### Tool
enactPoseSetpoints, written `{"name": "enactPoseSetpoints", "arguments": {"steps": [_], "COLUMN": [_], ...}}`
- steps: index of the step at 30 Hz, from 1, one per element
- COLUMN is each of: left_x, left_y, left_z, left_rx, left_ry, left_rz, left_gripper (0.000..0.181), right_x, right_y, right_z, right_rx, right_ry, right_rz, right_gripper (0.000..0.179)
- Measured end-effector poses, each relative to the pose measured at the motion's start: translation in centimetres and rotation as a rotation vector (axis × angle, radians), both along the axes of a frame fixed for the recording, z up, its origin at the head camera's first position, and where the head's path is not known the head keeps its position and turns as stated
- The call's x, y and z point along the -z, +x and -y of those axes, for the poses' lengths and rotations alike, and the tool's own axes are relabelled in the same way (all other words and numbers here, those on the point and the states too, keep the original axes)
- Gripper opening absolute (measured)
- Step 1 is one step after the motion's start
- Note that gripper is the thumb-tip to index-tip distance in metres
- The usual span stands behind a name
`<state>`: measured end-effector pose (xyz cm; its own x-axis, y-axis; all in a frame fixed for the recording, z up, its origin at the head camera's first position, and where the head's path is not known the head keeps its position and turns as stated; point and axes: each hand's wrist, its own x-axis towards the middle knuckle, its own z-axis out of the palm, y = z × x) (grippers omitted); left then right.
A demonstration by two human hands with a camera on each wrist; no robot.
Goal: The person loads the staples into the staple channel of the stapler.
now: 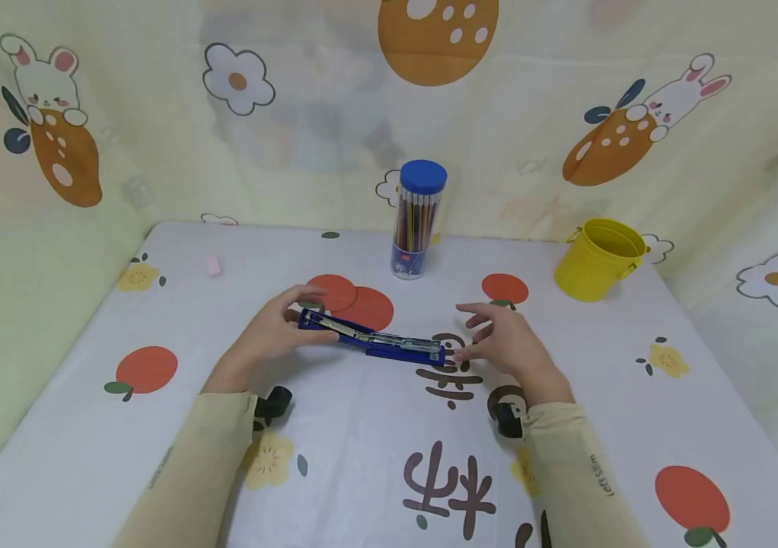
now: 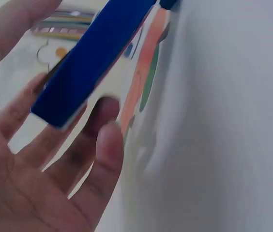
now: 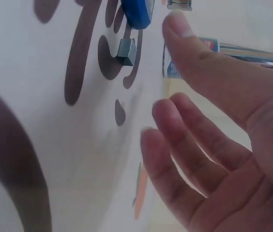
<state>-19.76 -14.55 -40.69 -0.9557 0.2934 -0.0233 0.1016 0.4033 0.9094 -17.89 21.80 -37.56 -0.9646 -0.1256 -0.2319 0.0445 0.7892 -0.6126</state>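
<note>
Blue stapler, unfolded, held by its left end

The blue stapler (image 1: 375,340) was unfolded near the centre of the frame, its metal innards facing up. Its long axis ran left to right, dipping slightly lower at the right, where one end pointed toward the right hand (image 1: 507,341). The left hand (image 1: 278,323) had thumb and fingers closed about the other end, a grip that probably steadied the spread body while leaving the metal uncovered. The right hand's fingers were loosely spread and held nothing; whether its thumb touched the stapler, I could not tell. A staple block (image 3: 128,53) sat on the bench (image 1: 334,472) just beside that right end, likely for easy reach. Farther out, a pencil tub (image 1: 419,228) stood at upper centre, a yellow bucket (image 1: 588,266) toward the upper right and a pink block (image 1: 214,266) toward the upper left, presumably set back for working room.
</note>
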Motion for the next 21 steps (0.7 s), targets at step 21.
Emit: {"name": "enactPoseSetpoints", "arguments": {"steps": [21], "left_x": [2.8], "left_y": [-0.6], "left_z": [2.0], "left_rx": [0.051], "left_ry": [0.296], "left_rz": [0.199], "left_gripper": [0.061], "right_x": [2.5], "right_y": [0.0], "right_z": [-0.4], "right_rx": [0.012], "right_ry": [0.003], "right_rz": [0.042], "right_gripper": [0.029]}}
